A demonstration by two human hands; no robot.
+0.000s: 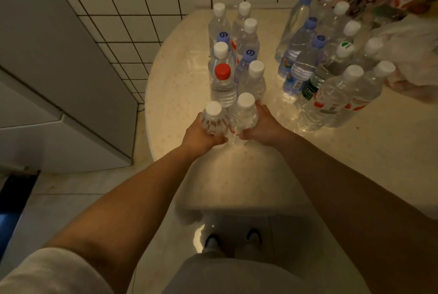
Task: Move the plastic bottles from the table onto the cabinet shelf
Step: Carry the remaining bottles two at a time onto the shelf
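Left hand point(201, 136) gripping bottle point(214, 117), right hand point(263, 128) gripping second bottle point(244, 116), near table point(180, 94) edge

Pale speckled table point(308, 163) with two upright clusters of capped plastic bottles point(237, 57), crumpled bags point(407, 52) alongside.

The person is wearing a pale short sleeve point(47, 272) on the left arm, light grey trousers point(237, 274), and dark shoes point(211, 240) with light uppers.
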